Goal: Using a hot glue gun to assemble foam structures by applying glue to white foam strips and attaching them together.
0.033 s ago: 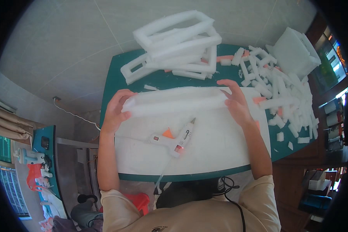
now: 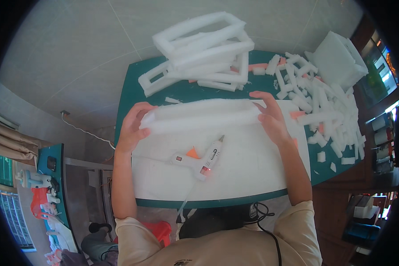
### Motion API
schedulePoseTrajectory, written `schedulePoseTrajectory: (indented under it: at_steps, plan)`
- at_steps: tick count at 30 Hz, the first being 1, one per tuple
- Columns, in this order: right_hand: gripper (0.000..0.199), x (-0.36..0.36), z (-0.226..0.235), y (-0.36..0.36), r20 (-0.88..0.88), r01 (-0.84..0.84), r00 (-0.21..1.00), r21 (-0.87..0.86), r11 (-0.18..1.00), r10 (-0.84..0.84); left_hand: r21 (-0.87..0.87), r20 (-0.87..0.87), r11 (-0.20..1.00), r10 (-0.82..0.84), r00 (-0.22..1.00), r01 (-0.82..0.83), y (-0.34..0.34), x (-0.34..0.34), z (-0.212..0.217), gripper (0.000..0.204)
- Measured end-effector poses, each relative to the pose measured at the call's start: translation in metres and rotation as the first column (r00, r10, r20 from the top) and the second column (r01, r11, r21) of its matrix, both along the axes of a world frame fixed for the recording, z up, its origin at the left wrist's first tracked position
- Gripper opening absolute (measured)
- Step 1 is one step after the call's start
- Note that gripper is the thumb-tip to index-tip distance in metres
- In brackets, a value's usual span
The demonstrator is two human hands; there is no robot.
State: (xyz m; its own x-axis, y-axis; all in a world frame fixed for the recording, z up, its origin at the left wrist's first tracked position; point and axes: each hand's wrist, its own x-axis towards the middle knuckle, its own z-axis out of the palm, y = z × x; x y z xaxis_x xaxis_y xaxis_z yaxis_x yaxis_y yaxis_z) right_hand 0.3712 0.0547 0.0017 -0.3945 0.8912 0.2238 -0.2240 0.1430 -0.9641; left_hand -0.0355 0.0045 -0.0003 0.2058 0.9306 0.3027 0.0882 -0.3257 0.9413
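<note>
A long white foam piece (image 2: 199, 116) lies crosswise over a white sheet (image 2: 252, 173) on the green table (image 2: 133, 95). My left hand (image 2: 131, 128) grips its left end and my right hand (image 2: 270, 117) holds its right end, fingers spread over the top. Just in front of the foam piece, a white glue gun (image 2: 200, 160) with an orange trigger rests on the sheet, nozzle pointing toward the foam. Its cord runs off the table's near edge.
A stack of white foam frames (image 2: 199, 48) sits at the table's far side. Several short foam offcuts (image 2: 328, 111) are scattered on the right, beside a white foam block (image 2: 339, 57). A shelf with small objects (image 2: 40, 186) stands at lower left.
</note>
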Motion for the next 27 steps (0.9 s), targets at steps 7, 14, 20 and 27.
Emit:
schedulePoseTrajectory:
  at_steps: [7, 14, 20, 27]
  plan:
    - [0.043, 0.007, -0.008, 0.004, 0.017, 0.021, 1.000, -0.024, 0.999, -0.021, -0.015, 0.007, 1.000, 0.003, 1.000, -0.002, 0.000, 0.004, -0.001, 0.068]
    - [0.044, 0.005, -0.003, 0.003, 0.003, 0.017, 1.000, -0.028, 0.999, -0.017, -0.032, 0.074, 0.999, 0.005, 0.997, -0.003, -0.001, 0.007, 0.002, 0.062]
    - [0.033, 0.000, 0.000, 0.000, 0.126, 0.057, 0.991, -0.032, 0.998, -0.052, -0.219, 0.175, 0.976, 0.050, 0.983, -0.010, -0.001, 0.005, -0.004, 0.050]
    - [0.023, -0.008, -0.003, -0.001, 0.059, 0.100, 0.995, -0.334, 0.937, -0.085, -0.355, 0.111, 0.932, 0.114, 0.987, -0.068, -0.001, 0.001, 0.001, 0.035]
